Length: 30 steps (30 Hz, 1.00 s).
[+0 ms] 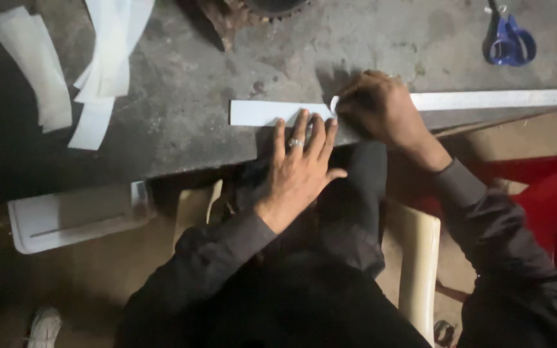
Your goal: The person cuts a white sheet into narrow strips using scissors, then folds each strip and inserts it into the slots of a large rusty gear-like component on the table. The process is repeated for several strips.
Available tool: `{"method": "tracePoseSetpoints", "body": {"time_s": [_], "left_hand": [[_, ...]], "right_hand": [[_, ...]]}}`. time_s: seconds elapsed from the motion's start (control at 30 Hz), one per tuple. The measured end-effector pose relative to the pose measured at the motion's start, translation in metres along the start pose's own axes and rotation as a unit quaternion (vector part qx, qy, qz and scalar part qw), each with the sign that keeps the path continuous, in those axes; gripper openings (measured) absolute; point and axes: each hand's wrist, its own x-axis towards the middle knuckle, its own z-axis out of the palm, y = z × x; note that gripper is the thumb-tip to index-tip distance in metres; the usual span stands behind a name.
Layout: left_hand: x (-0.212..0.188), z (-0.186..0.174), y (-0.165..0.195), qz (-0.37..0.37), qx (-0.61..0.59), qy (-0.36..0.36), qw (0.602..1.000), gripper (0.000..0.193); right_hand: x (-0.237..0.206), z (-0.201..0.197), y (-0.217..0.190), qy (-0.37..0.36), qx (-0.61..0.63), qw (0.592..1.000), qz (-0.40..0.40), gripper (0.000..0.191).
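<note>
View from above a seated person in dark long sleeves, working at a worn grey table (182,109). A long, narrow white strip (259,112) lies flat across the table near its front edge, running from about the middle out past the right side of the picture. The left hand (299,166) (a ring on one finger) lies palm down with fingers spread, its fingertips pressing on the strip's lower edge just left of the other hand. The right hand (381,109) is curled over the strip beside it, fingers bunched and pinching a small curl of white material at the strip's top edge. Loose white strips (66,64) lie well apart at the upper left. Blue-handled scissors (509,42) rest at the upper right, untouched.
</note>
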Motion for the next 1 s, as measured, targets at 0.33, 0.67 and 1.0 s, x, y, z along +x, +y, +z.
{"method": "tracePoseSetpoints", "body": {"time_s": [0.33, 0.67, 1.0], "left_hand": [[-0.008, 0.014, -0.012, 0.017, -0.037, -0.042, 0.998, 0.087], [-0.01, 0.013, -0.012, 0.03, -0.025, -0.061, 0.997, 0.087], [-0.01, 0.011, -0.012, 0.02, -0.042, -0.081, 0.996, 0.091]], "right_hand": [[-0.016, 0.015, 0.006, 0.033, -0.056, 0.998, -0.019, 0.021], [-0.038, 0.017, -0.005, -0.017, -0.084, 0.996, -0.008, 0.026], [-0.045, 0.013, -0.006, -0.036, -0.082, 0.994, -0.061, 0.034]]}}
